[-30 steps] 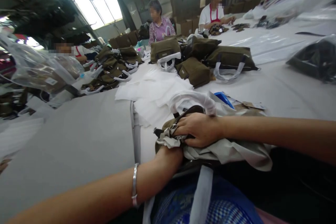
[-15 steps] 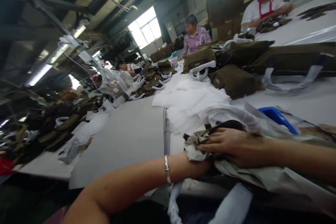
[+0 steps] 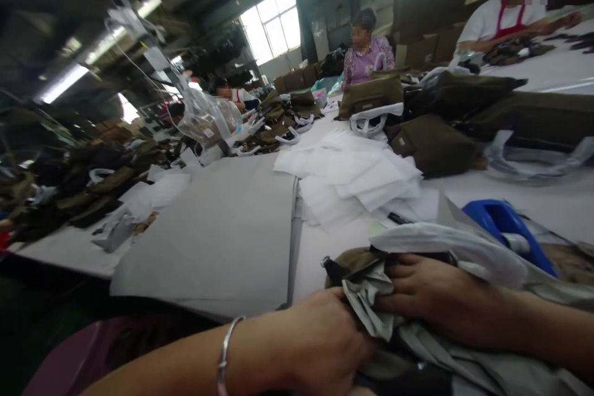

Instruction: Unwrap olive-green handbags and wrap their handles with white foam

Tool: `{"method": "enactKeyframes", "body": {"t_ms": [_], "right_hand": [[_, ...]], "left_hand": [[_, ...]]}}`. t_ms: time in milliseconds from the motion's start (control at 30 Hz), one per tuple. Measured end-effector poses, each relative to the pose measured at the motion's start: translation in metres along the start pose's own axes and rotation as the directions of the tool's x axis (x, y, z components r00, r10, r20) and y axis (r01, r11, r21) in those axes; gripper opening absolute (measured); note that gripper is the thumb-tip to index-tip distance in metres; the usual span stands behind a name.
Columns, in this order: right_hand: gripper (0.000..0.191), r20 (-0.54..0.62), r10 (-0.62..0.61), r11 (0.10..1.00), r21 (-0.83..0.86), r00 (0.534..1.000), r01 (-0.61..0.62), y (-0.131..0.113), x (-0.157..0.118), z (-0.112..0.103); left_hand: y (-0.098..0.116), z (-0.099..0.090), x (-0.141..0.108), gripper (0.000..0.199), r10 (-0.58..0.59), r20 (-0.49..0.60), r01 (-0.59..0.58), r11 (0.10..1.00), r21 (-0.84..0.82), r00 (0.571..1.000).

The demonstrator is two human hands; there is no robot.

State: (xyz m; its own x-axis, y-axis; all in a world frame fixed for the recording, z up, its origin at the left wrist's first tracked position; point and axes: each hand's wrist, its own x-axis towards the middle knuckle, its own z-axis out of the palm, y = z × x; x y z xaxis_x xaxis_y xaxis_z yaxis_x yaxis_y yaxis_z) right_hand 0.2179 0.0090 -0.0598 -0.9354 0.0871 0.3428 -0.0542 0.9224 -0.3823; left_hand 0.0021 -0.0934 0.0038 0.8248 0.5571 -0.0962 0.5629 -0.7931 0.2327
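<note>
Bag (image 3: 355, 258) lies under right hand (image 3: 431, 294); touches left hand (image 3: 320, 340).

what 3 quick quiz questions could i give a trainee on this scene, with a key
1. Which wrist wears the bracelet?
2. True or false: in the picture, the blue tape dispenser lies to the right of the white sheets.
3. What colour is the bag at which the left hand and the right hand are placed? a) bright red b) pink c) olive brown

Key:
1. The left wrist.
2. True.
3. c
</note>
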Motion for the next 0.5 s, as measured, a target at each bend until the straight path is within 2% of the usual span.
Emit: {"method": "enactKeyframes", "body": {"t_ms": [33,100,167,200,233,300,333,367,400,433,500], "right_hand": [[0.044,0.031,0.002,1.000,0.013,1.000,-0.002,-0.003,0.001,0.001],[0.047,0.061,0.017,1.000,0.009,0.998,-0.018,-0.007,0.002,0.003],[0.047,0.108,0.023,1.000,-0.011,0.994,-0.022,-0.011,0.005,0.004],[0.045,0.142,0.015,1.000,-0.021,0.990,-0.012,-0.013,0.007,0.004],[0.043,0.178,0.001,1.000,-0.030,0.984,0.004,-0.016,0.010,0.004],[0.040,0.239,-0.041,0.998,-0.043,0.970,0.053,-0.021,0.015,0.003],[0.039,0.258,-0.060,0.996,-0.055,0.964,0.077,-0.024,0.017,0.003],[0.038,0.253,-0.066,0.993,-0.074,0.965,0.087,-0.026,0.018,0.004],[0.037,0.228,-0.058,0.992,-0.098,0.972,0.082,-0.028,0.019,0.006],[0.038,0.199,-0.045,0.990,-0.120,0.979,0.070,-0.028,0.019,0.008],[0.041,0.162,-0.006,0.988,-0.149,0.987,0.030,-0.026,0.021,0.014]], "left_hand": [[0.003,0.009,-0.006,0.049,-0.021,-0.040,0.022,0.999,0.024,0.999],[0.008,0.029,-0.015,0.033,-0.056,-0.155,0.069,0.994,0.080,0.986],[0.008,0.051,-0.018,0.015,-0.046,-0.344,0.095,0.987,0.128,0.938],[0.007,0.062,-0.017,0.016,-0.022,-0.454,0.097,0.985,0.144,0.891],[0.006,0.072,-0.015,0.020,0.011,-0.568,0.094,0.983,0.155,0.823],[0.002,0.089,-0.008,0.035,0.071,-0.758,0.080,0.984,0.161,0.648],[0.001,0.096,-0.003,0.041,0.089,-0.812,0.067,0.985,0.156,0.577],[-0.001,0.102,0.002,0.044,0.095,-0.837,0.047,0.989,0.143,0.539],[-0.002,0.107,0.008,0.046,0.088,-0.832,0.017,0.993,0.116,0.548],[-0.003,0.110,0.015,0.047,0.079,-0.797,-0.027,0.997,0.078,0.599],[-0.007,0.111,0.028,0.048,0.119,-0.664,-0.164,0.986,-0.005,0.738]]}}
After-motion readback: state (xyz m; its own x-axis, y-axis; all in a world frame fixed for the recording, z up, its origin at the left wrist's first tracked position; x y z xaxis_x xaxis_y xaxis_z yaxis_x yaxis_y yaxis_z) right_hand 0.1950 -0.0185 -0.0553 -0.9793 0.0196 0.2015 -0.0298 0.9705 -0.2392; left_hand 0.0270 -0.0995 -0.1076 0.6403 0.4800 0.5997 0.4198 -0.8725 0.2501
